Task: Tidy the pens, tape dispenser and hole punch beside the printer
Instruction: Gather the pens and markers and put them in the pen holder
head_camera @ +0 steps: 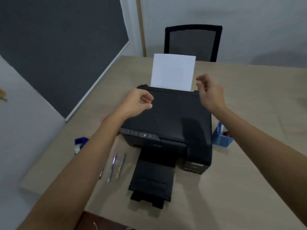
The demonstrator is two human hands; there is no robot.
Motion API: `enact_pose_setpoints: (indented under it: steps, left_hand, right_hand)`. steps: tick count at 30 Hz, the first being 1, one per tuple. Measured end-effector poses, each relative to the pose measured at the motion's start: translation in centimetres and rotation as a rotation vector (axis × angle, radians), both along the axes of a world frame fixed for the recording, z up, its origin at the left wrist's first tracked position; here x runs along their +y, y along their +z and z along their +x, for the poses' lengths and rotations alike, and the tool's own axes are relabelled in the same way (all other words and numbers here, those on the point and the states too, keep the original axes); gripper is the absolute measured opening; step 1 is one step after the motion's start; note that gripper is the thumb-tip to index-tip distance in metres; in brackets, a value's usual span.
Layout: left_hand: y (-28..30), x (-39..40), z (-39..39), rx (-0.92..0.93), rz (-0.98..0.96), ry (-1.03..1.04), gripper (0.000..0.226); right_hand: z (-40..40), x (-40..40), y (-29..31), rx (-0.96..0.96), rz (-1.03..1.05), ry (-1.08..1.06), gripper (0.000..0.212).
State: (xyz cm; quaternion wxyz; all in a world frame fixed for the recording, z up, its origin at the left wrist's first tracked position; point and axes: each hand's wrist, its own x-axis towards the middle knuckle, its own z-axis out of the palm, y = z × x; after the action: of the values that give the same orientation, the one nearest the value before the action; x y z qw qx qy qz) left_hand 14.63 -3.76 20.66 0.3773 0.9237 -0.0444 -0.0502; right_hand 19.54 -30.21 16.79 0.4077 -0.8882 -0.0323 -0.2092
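Currently both my left hand (139,101) and right hand (209,90) hover loosely curled, holding nothing, above the printer (167,120); a careless forearm sweep could roll the pens (114,165) off the worktop (249,163).

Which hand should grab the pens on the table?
Probably the left hand. The pens lie left of the printer, just beside the left forearm; the right hand would have to cross over the printer.

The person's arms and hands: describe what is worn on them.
Both forearms are bare up to the frame edge, with no sleeves, gloves or watch in view. The right hand has a thin ring on one of its fingers. The left hand shows no jewellery that I can make out.
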Motion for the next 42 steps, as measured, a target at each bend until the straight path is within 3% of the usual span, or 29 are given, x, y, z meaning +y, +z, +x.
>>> enact_pose_setpoints:
  steps: [6, 9, 13, 17, 20, 25, 29, 33, 37, 39, 41, 42]
  left_hand:
    - [-10.4, 18.0, -5.6, 0.215, 0.162, 0.16, 0.014]
    - [-16.7, 20.7, -8.4, 0.341, 0.179, 0.153, 0.019]
    - [-22.4, 20.5, -10.2, 0.439, 0.284, 0.197, 0.031]
    - [-25.2, 20.5, -10.0, 0.436, 0.36, 0.257, 0.033]
    - [-26.4, 20.7, -9.7, 0.392, 0.38, 0.279, 0.03]
    - [-27.3, 20.2, -9.7, 0.367, 0.212, 0.357, 0.023]
    - [-27.4, 19.2, -9.3, 0.407, 0.137, 0.315, 0.033]
    - [-27.6, 18.6, -9.1, 0.379, 0.303, 0.219, 0.035]
    - [-27.6, 19.4, -9.4, 0.352, 0.469, 0.171, 0.031]
    - [-26.8, 20.0, -9.4, 0.393, 0.379, 0.218, 0.031]
    - [-25.2, 20.6, -9.6, 0.38, 0.164, 0.268, 0.03]
    - [-23.9, 20.6, -9.6, 0.338, 0.079, 0.263, 0.027]
  right_hand:
    - [-4.7, 19.4, -1.3, 0.012, 0.021, 0.248, 0.018]
    - [-7.6, 27.6, -4.7, 0.13, -0.084, 0.44, 0.017]
    - [-10.4, 33.1, -10.9, 0.45, -0.285, 0.452, 0.022]
    - [-12.1, 33.4, -16.8, 0.857, -0.579, 0.339, 0.025]
    - [-12.3, 32.9, -19.1, 0.977, -0.582, 0.198, 0.026]
    - [-12.1, 33.9, -21.1, 1.075, -0.426, 0.043, 0.028]
    - [-11.6, 33.8, -21.6, 1.144, -0.366, 0.035, 0.037]
    - [-12.0, 33.0, -20.4, 1.129, -0.408, 0.063, 0.032]
    - [-13.2, 32.3, -16.2, 1.08, -0.369, 0.24, 0.035]
    - [-14.2, 30.7, -12.8, 1.054, -0.226, 0.369, 0.027]
    - [-15.0, 28.2, -8.7, 0.97, -0.101, 0.496, 0.009]
    - [-15.1, 26.4, -6.6, 0.91, -0.061, 0.518, 0.012]
